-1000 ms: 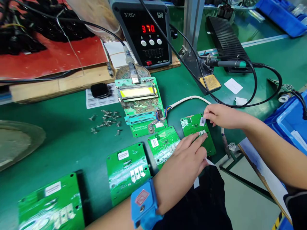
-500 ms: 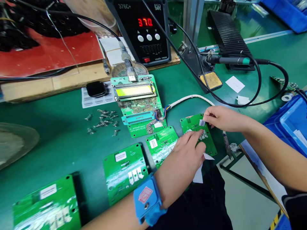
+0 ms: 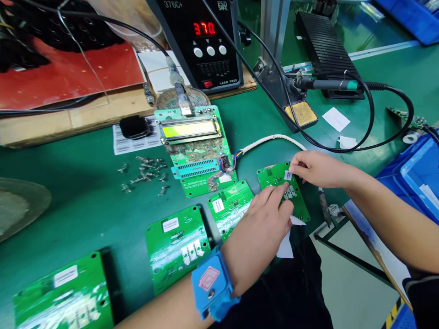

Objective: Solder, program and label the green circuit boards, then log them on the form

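Note:
A small green circuit board (image 3: 297,208) lies at the table's near edge. My right hand (image 3: 315,169) pinches a small white barcode label (image 3: 288,175) against its top part. My left hand (image 3: 260,228), with a blue wrist strap (image 3: 212,283), rests on the same board with its forefinger stretched toward the label, and its curled fingers hold a white strip of paper (image 3: 285,244) underneath. Three more green boards lie in a row to the left: one (image 3: 229,206) beside my left hand, one (image 3: 176,244) further left, one (image 3: 63,294) at the bottom left corner.
A larger board with a yellow display (image 3: 188,129) sits behind, wired by a white cable (image 3: 270,139). A soldering station (image 3: 202,43) reads 370; its iron (image 3: 329,85) rests in a stand with a sponge (image 3: 302,114). Several small springs (image 3: 144,173), label sheet (image 3: 132,144), blue bins (image 3: 416,171).
The view shifted slightly down and left. My left forefinger crept up toward the label and the white paper strip under my left hand shows more. My right hand holds the label in place.

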### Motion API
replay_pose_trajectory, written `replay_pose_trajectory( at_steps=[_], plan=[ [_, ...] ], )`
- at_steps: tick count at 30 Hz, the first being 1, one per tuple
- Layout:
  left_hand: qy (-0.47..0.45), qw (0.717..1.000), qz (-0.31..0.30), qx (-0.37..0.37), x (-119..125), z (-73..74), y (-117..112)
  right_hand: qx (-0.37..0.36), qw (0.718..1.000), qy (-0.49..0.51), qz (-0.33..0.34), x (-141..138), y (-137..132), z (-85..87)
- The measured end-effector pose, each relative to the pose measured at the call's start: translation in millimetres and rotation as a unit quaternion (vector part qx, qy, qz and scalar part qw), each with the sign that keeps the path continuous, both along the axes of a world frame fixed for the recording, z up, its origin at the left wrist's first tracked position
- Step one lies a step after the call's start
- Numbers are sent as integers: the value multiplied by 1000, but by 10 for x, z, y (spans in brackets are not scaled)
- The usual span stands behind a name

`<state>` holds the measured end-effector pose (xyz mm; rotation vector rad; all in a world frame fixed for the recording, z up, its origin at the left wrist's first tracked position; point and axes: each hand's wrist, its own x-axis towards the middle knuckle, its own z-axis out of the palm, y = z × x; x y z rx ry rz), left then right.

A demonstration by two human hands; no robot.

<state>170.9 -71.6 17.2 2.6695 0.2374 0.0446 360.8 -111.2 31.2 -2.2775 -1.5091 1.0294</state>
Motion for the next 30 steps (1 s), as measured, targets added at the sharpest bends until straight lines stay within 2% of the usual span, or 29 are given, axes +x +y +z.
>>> replay_pose_trajectory(
  at_steps=[7, 12, 15, 18, 19, 21, 23, 25, 30],
  plan=[
    [19, 1000, -10, 13, 70, 10, 23, 7, 1000, -2, -5, -2, -5, 4],
    [23, 998, -19, 64, 101, -56, 11, 48, 999, -24, -2, -34, -28, -21],
    [20, 996, -15, 80, 131, -69, 10, 135, 988, -62, -42, -57, -84, 40],
    [36, 996, -20, 76, 185, -45, 57, 274, 948, -74, -141, -46, -239, 182],
    [44, 996, -23, 72, 203, -34, 85, 303, 936, -71, -164, -39, -318, 232],
    [50, 997, -26, 60, 230, -19, 149, 315, 929, -58, -188, -45, -505, 302],
    [31, 998, -26, 37, 235, -10, 202, 300, 930, -36, -209, -104, -699, 307],
    [-18, 1000, -17, 0, 218, 4, 219, 298, 924, 14, -237, -235, -858, 242],
    [-130, 985, 3, -111, 108, 144, 53, 287, 901, 238, -220, -705, -1041, 2]
  ],
)
